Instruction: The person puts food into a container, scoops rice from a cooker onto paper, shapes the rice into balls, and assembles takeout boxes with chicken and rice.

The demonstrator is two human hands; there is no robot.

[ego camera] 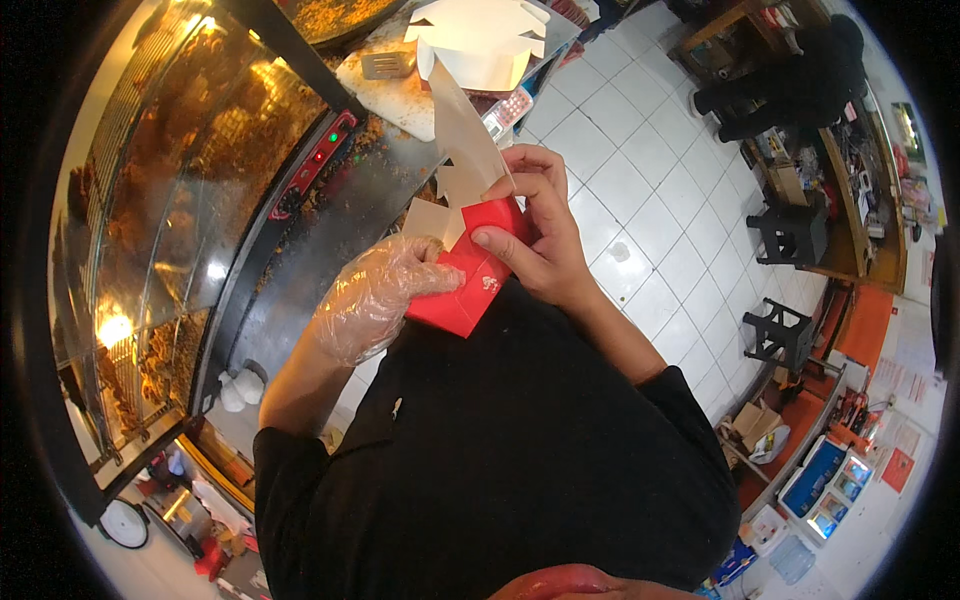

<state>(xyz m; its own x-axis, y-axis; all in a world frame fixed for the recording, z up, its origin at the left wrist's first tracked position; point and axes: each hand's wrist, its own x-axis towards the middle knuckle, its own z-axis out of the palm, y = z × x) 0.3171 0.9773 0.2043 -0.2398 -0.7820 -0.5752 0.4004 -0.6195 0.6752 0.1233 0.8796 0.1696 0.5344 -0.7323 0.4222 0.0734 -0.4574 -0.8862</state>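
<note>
Both hands grip a partly folded cardboard food box (466,300), red outside and whitish inside, close in front of my chest. My left hand (382,289), in a clear plastic glove, pinches its lower left side. Bare, my right hand (544,232) has the thumb on a red flap and the fingers behind it. A long pale panel of the box (466,127) rises away from me past the right fingers. Beyond it, an unfolded whitish box (476,37) lies over a white board (397,97) with a metal slotted spatula (388,65).
On the left stands a glass heated display cabinet (187,150) filled with fried food, its red control panel (313,166) lit. A metal counter (330,199) holds crumbs. Black stools (780,332) stand on the tiled floor at right. Another person (802,75) is by the shelves.
</note>
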